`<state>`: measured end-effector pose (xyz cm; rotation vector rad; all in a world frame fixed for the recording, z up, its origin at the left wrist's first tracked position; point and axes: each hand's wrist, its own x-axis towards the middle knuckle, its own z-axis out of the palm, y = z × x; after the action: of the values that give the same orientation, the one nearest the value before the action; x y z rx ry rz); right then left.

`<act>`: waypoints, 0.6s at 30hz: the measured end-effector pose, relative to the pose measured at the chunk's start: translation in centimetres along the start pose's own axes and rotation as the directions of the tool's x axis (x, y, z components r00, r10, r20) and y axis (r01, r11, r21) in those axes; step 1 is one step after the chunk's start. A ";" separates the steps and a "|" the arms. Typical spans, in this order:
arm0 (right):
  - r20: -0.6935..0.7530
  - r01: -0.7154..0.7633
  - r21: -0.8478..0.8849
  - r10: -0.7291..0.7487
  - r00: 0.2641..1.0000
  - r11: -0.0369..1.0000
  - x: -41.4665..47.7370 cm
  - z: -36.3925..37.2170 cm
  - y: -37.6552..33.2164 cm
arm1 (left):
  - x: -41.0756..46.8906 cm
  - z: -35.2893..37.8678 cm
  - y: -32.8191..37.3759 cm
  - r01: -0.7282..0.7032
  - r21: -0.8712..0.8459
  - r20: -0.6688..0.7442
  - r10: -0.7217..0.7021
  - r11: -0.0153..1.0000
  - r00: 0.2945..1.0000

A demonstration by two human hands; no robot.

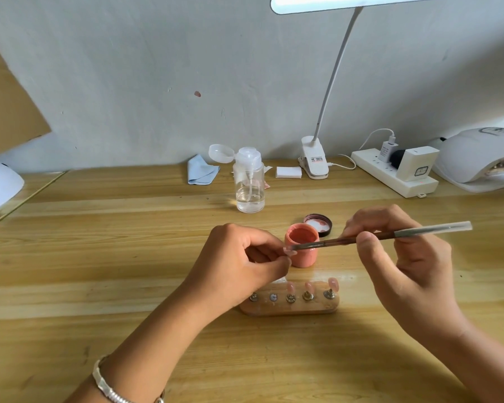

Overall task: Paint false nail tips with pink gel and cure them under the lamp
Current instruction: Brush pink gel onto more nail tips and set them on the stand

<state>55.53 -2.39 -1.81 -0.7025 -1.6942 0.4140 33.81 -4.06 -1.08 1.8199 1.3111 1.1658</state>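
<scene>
Nail tip (289,251): pinched in left grip (239,263). Brush (425,231): clamped in right grip (402,257), long axis run leftward from it, bristles set on the tip.

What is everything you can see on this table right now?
gel pot: one, pink, open, centre
lid: one, dark, behind pot
brush: one, dark-handled, in right hand
nail tip: one, pinkish, in left hand
holder: one, wooden, nearest, bearing three pink tips
pump bottle: one, clear, behind pot
cloth: one, blue, back
desk lamp: one, white, back
power strip: one, white, back right
curing lamp: one, white, far right
left hand: pinches nail tip
right hand: holds brush
</scene>
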 end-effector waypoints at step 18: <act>-0.077 -0.027 -0.027 0.025 0.997 0.999 0.1 -0.1 0.1 | -0.1 0.2 -0.2 0.052 0.008 -0.015 -0.052 0.999 0.999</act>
<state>55.68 -2.24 -1.74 -0.7523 -1.6227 0.3771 33.92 -4.09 -1.34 1.7751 1.3656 1.1500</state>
